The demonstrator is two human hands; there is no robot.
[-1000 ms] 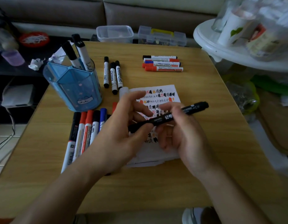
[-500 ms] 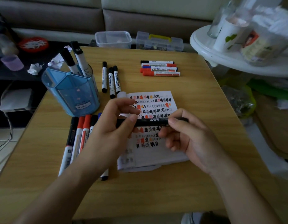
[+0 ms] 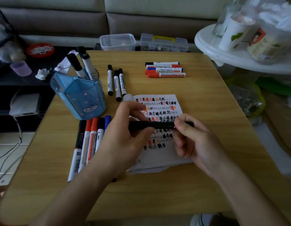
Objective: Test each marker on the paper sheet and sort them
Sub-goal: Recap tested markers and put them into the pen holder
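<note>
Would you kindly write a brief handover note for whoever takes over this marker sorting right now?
Left hand grips the black marker at one end; right hand pinches the other, above the paper sheet.
Done: sheet carries many black and red marks; markers lie in three groups: near row, three black ones, far pile.
Left: test and sort the held marker, perhaps the two markers in the blue holder.

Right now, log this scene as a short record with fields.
left hand: grips black marker at its left end
right hand: pinches its right end
black marker: level, above paper
paper: covered in black and red test marks
holder: blue, two markers inside
groups: black trio by holder; far pile; near row at left
</note>
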